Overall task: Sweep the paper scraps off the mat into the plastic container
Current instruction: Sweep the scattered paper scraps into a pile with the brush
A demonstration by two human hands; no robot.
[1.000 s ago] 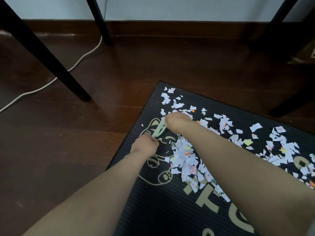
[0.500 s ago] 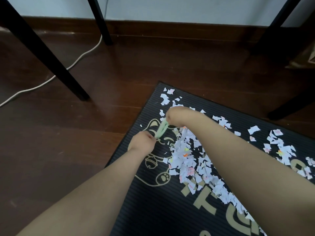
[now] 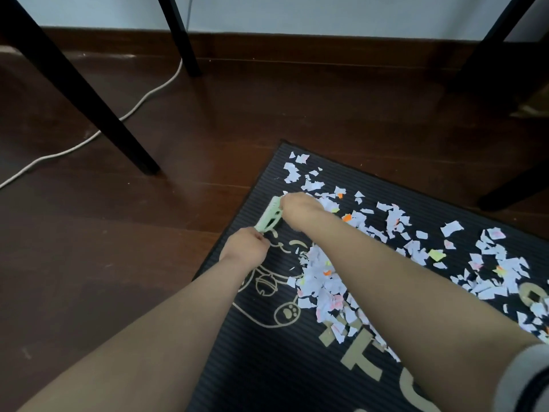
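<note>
A white cable (image 3: 89, 139) trailed across the dark wooden floor (image 3: 104, 263) at far left, passing behind a black furniture leg (image 3: 89, 99) that slanted down to the boards. Toward the centre, a person's left hand (image 3: 245, 248) hovered at the left edge of a black ribbed mat (image 3: 267, 376). Its fingers were curled under and pinched the near end of a pale green tool (image 3: 269, 217). The right hand (image 3: 298, 208), its arm crossing the mat from the lower right, grasped the far end of the same tool, with the fingers hidden behind the back of the hand. The tool sat tilted between the two hands, close to the mat's far-left corner; what kind of tool it was could not be told. Just right of the left forearm, a cat outline (image 3: 286, 312) was printed on the mat in gold. The paper scraps (image 3: 323, 281), mostly white with flecks of orange, pink and yellow-green, were heaped in a dense band on the mat beside and under the right forearm. More scraps lay loose along the mat's far edge and across its right half. A grey sleeve (image 3: 523, 379) showed at the lower right corner. A second black leg (image 3: 517, 185) stood on the floor beyond the mat at right.
</note>
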